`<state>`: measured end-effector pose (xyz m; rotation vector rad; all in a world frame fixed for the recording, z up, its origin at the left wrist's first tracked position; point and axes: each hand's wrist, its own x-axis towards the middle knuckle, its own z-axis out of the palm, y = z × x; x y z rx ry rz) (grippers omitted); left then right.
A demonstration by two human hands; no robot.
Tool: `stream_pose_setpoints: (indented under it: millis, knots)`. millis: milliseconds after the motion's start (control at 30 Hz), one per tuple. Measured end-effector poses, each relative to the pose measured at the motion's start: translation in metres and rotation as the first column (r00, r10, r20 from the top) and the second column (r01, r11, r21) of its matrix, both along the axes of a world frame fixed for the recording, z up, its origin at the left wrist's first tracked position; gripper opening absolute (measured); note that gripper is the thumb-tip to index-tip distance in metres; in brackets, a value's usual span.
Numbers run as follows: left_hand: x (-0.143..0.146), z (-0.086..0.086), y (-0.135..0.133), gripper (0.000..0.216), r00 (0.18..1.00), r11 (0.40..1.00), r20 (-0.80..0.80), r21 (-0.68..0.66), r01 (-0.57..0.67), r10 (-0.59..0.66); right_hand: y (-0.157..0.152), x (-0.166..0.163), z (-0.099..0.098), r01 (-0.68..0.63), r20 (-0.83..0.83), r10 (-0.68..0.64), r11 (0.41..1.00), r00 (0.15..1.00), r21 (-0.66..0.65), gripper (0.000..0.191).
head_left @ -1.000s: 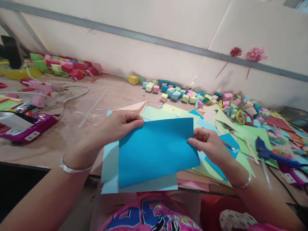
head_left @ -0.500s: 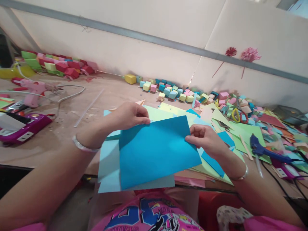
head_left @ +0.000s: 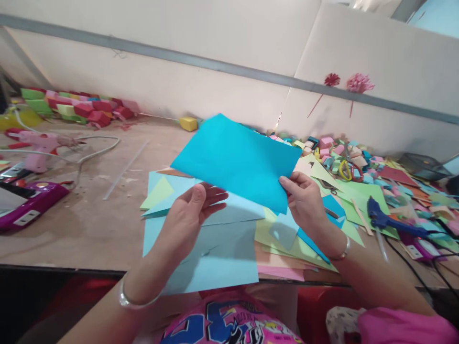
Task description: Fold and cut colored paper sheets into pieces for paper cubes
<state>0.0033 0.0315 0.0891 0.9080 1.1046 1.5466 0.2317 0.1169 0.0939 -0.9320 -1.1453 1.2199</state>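
Observation:
A bright blue sheet of paper is raised and tilted above the worktable. My right hand pinches its right edge between thumb and fingers. Just below the sheet's lower left edge is my left hand, fingers apart and holding nothing. Beneath both hands lies a pile of coloured paper: a light blue sheet in front, pale green paper at the left, and darker blue pieces by my right wrist.
Small folded paper blocks are heaped along the wall. Scissors and a blue glue gun lie at the right. On the left are a pink glue gun, a purple power strip and a clear glue stick.
The blue sheet has been lifted and turned, its far edge now up near the paper blocks. My left hand has let go of it and dropped lower; my right hand keeps its hold.

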Motion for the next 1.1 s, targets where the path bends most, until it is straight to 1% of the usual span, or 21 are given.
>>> stream_pose_setpoints:
  millis: [33, 67, 100, 200, 300, 367, 433, 500, 600, 667, 700, 733, 767, 800, 833, 867, 900, 933, 967, 1033, 1100]
  knots:
    - [0.006, -0.001, -0.002, 0.056, 0.995, 1.000, 0.100, 0.008, 0.020, -0.021, -0.001, -0.003, -0.001, -0.006, 0.006, 0.006, 1.000, 1.000, 0.009, 0.030]
    - [0.011, -0.001, -0.003, 0.055, 0.986, 0.999, 0.166, 0.022, 0.024, -0.028, -0.002, -0.006, -0.002, -0.003, 0.014, 0.003, 1.000, 1.000, 0.019, 0.030]
    - [0.015, 0.001, -0.004, 0.051, 0.981, 0.999, 0.192, 0.031, 0.032, -0.038, -0.002, -0.008, -0.004, 0.004, 0.024, -0.005, 1.000, 1.000, 0.028, 0.029]
    - [0.022, 0.008, -0.003, 0.039, 0.991, 0.999, 0.131, 0.041, 0.028, -0.034, -0.006, -0.012, -0.008, 0.012, 0.048, -0.015, 0.999, 0.999, 0.048, 0.028]
    - [0.023, 0.008, 0.004, 0.041, 0.996, 0.999, 0.078, -0.029, -0.039, 0.042, -0.013, -0.012, -0.011, -0.078, 0.131, 0.068, 0.995, 0.989, 0.068, 0.025]
    - [0.018, 0.006, 0.009, 0.044, 0.992, 0.992, 0.084, -0.091, -0.082, 0.090, -0.017, -0.007, -0.011, -0.115, 0.204, 0.088, 0.986, 0.975, 0.122, 0.024]
    - [0.011, 0.006, 0.013, 0.048, 0.994, 0.988, 0.084, -0.138, -0.064, 0.076, -0.019, 0.001, -0.009, -0.109, 0.233, 0.057, 0.970, 0.971, 0.217, 0.024]
    - [0.005, 0.007, 0.015, 0.050, 0.995, 0.987, 0.082, -0.155, -0.047, 0.060, -0.019, 0.009, -0.007, -0.119, 0.218, 0.055, 0.949, 0.974, 0.292, 0.030]
    - [0.005, 0.007, 0.016, 0.045, 0.988, 0.985, 0.104, -0.145, -0.098, 0.113, -0.019, 0.013, -0.004, -0.198, 0.222, 0.134, 0.933, 0.966, 0.299, 0.034]
    - [0.011, 0.005, 0.014, 0.038, 0.980, 0.982, 0.147, -0.153, -0.112, 0.134, -0.020, 0.009, -0.001, -0.204, 0.295, 0.111, 0.929, 0.949, 0.308, 0.036]
    - [0.015, 0.004, 0.013, 0.035, 0.977, 0.982, 0.172, -0.159, -0.102, 0.129, -0.021, 0.006, -0.001, -0.187, 0.362, 0.054, 0.921, 0.931, 0.342, 0.035]
    - [0.019, 0.003, 0.012, 0.032, 0.973, 0.982, 0.197, -0.167, -0.086, 0.118, -0.022, 0.002, 0.000, -0.165, 0.442, -0.035, 0.899, 0.896, 0.405, 0.030]
    - [0.023, 0.001, 0.011, 0.029, 0.971, 0.982, 0.217, -0.174, -0.065, 0.103, -0.022, -0.002, 0.000, -0.152, 0.519, -0.148, 0.857, 0.842, 0.492, 0.023]
    - [0.026, 0.000, 0.010, 0.026, 0.968, 0.982, 0.234, -0.182, -0.049, 0.092, -0.023, -0.005, -0.001, -0.160, 0.575, -0.273, 0.792, 0.772, 0.590, 0.016]
    - [0.029, -0.001, 0.009, 0.024, 0.965, 0.981, 0.247, -0.188, -0.038, 0.085, -0.023, -0.008, -0.002, -0.191, 0.602, -0.391, 0.707, 0.696, 0.681, 0.013]
    - [0.032, -0.001, 0.008, 0.023, 0.963, 0.980, 0.256, -0.197, -0.033, 0.084, -0.023, -0.011, -0.004, -0.237, 0.603, -0.494, 0.616, 0.626, 0.751, 0.014]
    - [0.034, -0.002, 0.007, 0.024, 0.961, 0.978, 0.261, -0.206, -0.035, 0.089, -0.023, -0.014, -0.006, -0.293, 0.591, -0.571, 0.531, 0.569, 0.795, 0.018]
    - [0.037, -0.002, 0.007, 0.025, 0.959, 0.977, 0.266, -0.209, -0.043, 0.099, -0.024, -0.016, -0.008, -0.348, 0.577, -0.629, 0.461, 0.521, 0.816, 0.024]
    - [0.039, -0.003, 0.006, 0.025, 0.956, 0.977, 0.272, -0.206, -0.053, 0.109, -0.025, -0.019, -0.010, -0.397, 0.564, -0.676, 0.408, 0.474, 0.822, 0.029]
    - [0.044, -0.003, 0.005, 0.024, 0.951, 0.981, 0.286, -0.183, -0.066, 0.117, -0.027, -0.025, -0.013, -0.465, 0.529, -0.760, 0.338, 0.378, 0.818, 0.037]
    - [0.050, -0.004, 0.004, 0.022, 0.947, 0.986, 0.302, -0.156, -0.066, 0.111, -0.029, -0.031, -0.015, -0.501, 0.493, -0.815, 0.304, 0.303, 0.810, 0.038]
